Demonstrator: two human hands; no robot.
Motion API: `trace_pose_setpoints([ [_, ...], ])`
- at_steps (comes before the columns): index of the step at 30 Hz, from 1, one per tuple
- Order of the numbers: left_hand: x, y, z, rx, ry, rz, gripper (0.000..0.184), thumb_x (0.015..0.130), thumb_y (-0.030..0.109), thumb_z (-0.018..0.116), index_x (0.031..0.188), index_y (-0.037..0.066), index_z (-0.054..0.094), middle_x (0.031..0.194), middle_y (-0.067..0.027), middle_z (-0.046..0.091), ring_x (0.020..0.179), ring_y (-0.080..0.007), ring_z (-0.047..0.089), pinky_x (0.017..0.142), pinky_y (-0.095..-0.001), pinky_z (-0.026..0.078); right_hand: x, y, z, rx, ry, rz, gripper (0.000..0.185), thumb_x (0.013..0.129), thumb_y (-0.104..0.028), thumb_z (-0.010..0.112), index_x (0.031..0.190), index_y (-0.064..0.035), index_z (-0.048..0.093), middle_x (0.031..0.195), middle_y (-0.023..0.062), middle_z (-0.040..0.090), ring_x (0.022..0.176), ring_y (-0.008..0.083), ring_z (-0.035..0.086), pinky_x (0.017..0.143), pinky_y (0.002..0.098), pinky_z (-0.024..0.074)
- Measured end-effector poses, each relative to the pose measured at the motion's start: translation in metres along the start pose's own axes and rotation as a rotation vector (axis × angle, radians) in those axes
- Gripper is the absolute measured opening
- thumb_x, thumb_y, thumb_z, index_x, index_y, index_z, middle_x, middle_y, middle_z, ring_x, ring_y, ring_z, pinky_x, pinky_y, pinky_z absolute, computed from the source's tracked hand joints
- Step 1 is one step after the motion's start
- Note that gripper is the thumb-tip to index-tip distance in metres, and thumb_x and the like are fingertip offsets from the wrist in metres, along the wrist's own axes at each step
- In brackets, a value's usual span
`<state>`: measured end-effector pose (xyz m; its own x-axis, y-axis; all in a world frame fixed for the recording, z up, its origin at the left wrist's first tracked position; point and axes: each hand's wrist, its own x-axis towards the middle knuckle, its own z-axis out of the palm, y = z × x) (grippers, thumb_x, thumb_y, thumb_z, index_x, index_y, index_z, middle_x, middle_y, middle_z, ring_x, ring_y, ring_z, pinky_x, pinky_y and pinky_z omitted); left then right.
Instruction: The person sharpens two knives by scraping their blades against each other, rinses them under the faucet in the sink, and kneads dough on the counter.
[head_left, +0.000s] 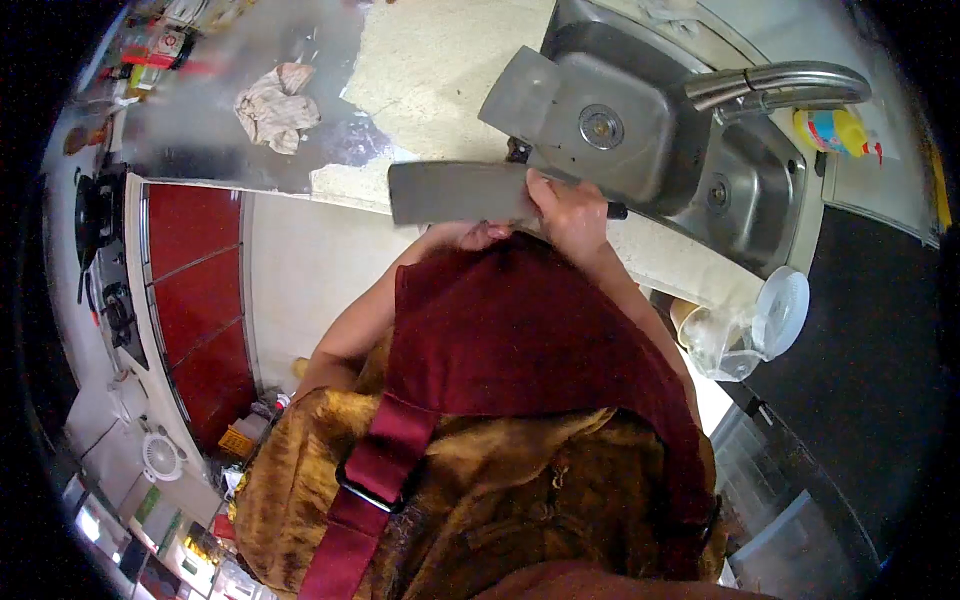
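Note:
A broad cleaver (455,193) lies level in front of the dark red apron, its wide grey blade pointing left. My right hand (573,212) is wrapped round its handle, whose dark end shows at the right. Against the lower edge of the blade is my left hand (476,235), its fingers bent and partly hidden by the blade and the apron; whether it grips anything cannot be made out. Behind the cleaver, a second flat grey blade-like piece (520,95) rests over the left edge of the steel sink (625,75).
A crumpled cloth (278,107) lies on the counter (415,70) at the upper left. The faucet (780,85) arches over the double sink, with a yellow bottle (835,131) beside it. A clear plastic container (728,345) and round lid (782,312) stand at the right.

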<state>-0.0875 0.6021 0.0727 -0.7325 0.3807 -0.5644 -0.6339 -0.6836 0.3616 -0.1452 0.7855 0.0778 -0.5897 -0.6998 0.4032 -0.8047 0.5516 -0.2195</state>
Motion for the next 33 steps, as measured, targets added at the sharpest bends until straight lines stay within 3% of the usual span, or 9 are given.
trace_pose_setpoints([
  [3, 0.001, 0.002, 0.007, 0.014, -0.001, 0.0, 0.015, 0.096, 0.016, 0.037, 0.101, 0.008, 0.049, 0.078, -0.003, 0.054, 0.05, -0.0087, 0.037, 0.046, -0.0241, 0.034, 0.002, 0.013, 0.003, -0.067, -0.042, 0.125, 0.029, 0.074, -0.012, 0.065, 0.103, -0.0105, 0.062, 0.067, 0.0025, 0.061, 0.055, 0.0199, 0.06, 0.053, 0.0335, 0.043],
  [7, 0.003, -0.007, 0.006, 0.108, 0.125, 0.05, 0.014, 0.097, 0.015, 0.039, 0.101, 0.007, 0.049, 0.074, -0.0013, 0.052, 0.049, -0.0082, 0.036, 0.045, -0.0238, 0.034, 0.006, 0.005, -0.008, -0.018, -0.004, 0.001, 0.025, 0.075, -0.013, 0.064, 0.1, -0.0111, 0.061, 0.065, 0.002, 0.059, 0.055, 0.0198, 0.059, 0.052, 0.0344, 0.0418],
  [12, 0.006, 0.001, 0.005, -0.012, -0.003, 0.016, 0.013, 0.095, 0.021, 0.047, 0.089, 0.009, 0.049, 0.068, 0.0003, 0.044, 0.052, -0.0091, 0.037, 0.045, -0.0234, 0.033, 0.004, 0.01, 0.006, -0.042, 0.01, 0.059, 0.024, 0.075, -0.013, 0.063, 0.099, -0.0119, 0.061, 0.063, 0.0011, 0.057, 0.055, 0.0196, 0.059, 0.051, 0.0352, 0.0412],
  [15, 0.002, -0.006, 0.01, 0.049, 0.215, -0.029, 0.014, 0.095, 0.022, 0.047, 0.088, 0.01, 0.049, 0.069, -0.0002, 0.045, 0.05, -0.0087, 0.036, 0.044, -0.023, 0.031, 0.004, 0.002, -0.008, -0.026, -0.03, 0.018, 0.025, 0.075, -0.014, 0.063, 0.1, -0.0123, 0.061, 0.064, 0.0017, 0.059, 0.056, 0.0194, 0.06, 0.052, 0.0347, 0.0425],
  [18, 0.006, -0.011, 0.0, 0.022, 0.188, -0.016, 0.016, 0.096, 0.024, 0.047, 0.088, 0.01, 0.049, 0.069, -0.0006, 0.047, 0.05, -0.0088, 0.036, 0.044, -0.0226, 0.031, 0.008, 0.001, -0.009, -0.016, 0.006, -0.001, 0.024, 0.076, -0.014, 0.063, 0.099, -0.0118, 0.062, 0.063, 0.0022, 0.06, 0.056, 0.0198, 0.06, 0.053, 0.0342, 0.043],
  [21, -0.014, 0.013, 0.042, -0.064, 0.134, 0.008, 0.017, 0.095, 0.025, 0.047, 0.09, 0.009, 0.05, 0.07, -0.0006, 0.047, 0.05, -0.0087, 0.036, 0.044, -0.0228, 0.03, 0.005, 0.022, 0.002, -0.16, -0.184, 0.238, 0.028, 0.074, -0.013, 0.064, 0.102, -0.0108, 0.062, 0.064, 0.0022, 0.059, 0.056, 0.0202, 0.06, 0.054, 0.0342, 0.0437],
  [24, 0.0, 0.002, 0.018, 0.089, 0.123, -0.003, 0.017, 0.096, 0.023, 0.045, 0.09, 0.008, 0.05, 0.07, -0.0009, 0.048, 0.05, -0.0086, 0.036, 0.044, -0.0228, 0.03, 0.001, 0.015, -0.008, -0.026, -0.044, 0.024, 0.027, 0.073, -0.012, 0.062, 0.101, -0.0103, 0.062, 0.065, 0.0022, 0.06, 0.057, 0.0203, 0.061, 0.055, 0.0343, 0.0443],
  [25, 0.004, -0.008, 0.013, 0.048, 0.209, 0.005, 0.017, 0.096, 0.021, 0.044, 0.088, 0.007, 0.049, 0.07, -0.0018, 0.048, 0.049, -0.0082, 0.034, 0.043, -0.0229, 0.029, 0.003, 0.012, -0.012, -0.021, -0.041, 0.013, 0.028, 0.073, -0.012, 0.062, 0.101, -0.0104, 0.062, 0.066, 0.0022, 0.06, 0.058, 0.0202, 0.061, 0.055, 0.0343, 0.0443],
  [33, 0.015, -0.012, -0.008, 0.013, 0.13, -0.012, 0.022, 0.098, 0.025, 0.038, 0.092, 0.008, 0.052, 0.062, 0.002, 0.041, 0.048, -0.0078, 0.034, 0.044, -0.0223, 0.033, 0.008, 0.005, -0.009, 0.018, 0.011, -0.055, 0.031, 0.073, -0.011, 0.062, 0.103, -0.0104, 0.061, 0.067, 0.0014, 0.061, 0.058, 0.0201, 0.061, 0.055, 0.0343, 0.0436],
])
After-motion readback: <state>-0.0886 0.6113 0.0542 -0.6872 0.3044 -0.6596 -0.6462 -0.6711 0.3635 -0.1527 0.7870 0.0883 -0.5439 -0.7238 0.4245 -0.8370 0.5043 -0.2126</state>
